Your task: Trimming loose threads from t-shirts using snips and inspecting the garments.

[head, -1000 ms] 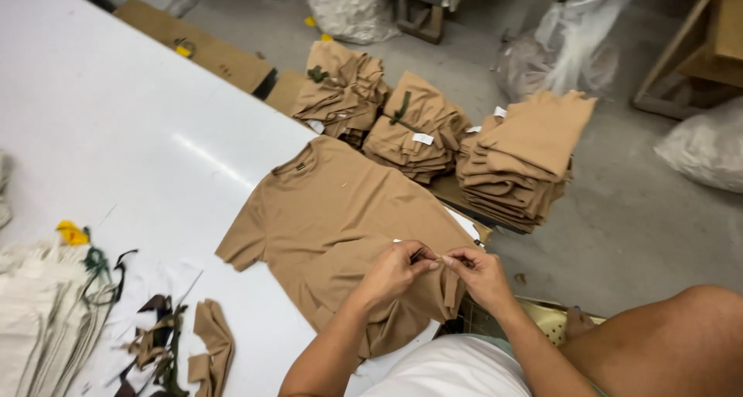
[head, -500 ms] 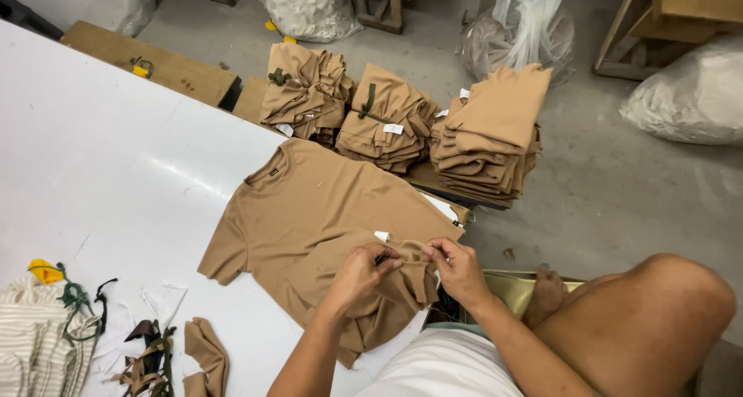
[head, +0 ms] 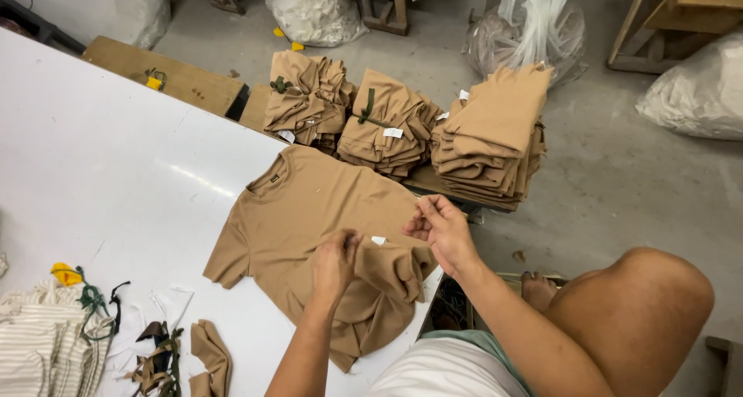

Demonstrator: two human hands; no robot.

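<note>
White tabletop (head: 116, 172) fills the left of the view, with grey concrete floor and plastic sacks beyond it at 12 o'clock. On the table's right edge lies a tan T-shirt (head: 309, 211), collar toward 11 o'clock, its lower hem rucked up into a fold. The left hand (head: 334, 261) is curled and pinching that bunched hem, just beside a small white tag (head: 378, 241). The right hand (head: 437, 228) hovers at 3 o'clock of it, fingers loosely curled with the tips drawn together; whether it grips anything I cannot tell. At 12 o'clock sit 3 stacks of folded tan shirts (head: 487, 138). Striped cloth (head: 42, 343) and scraps lie at 8 o'clock. My judgement: the shirt overhangs the table edge, so a tug from one hand alone could drag it off — or skew the fold.
</note>
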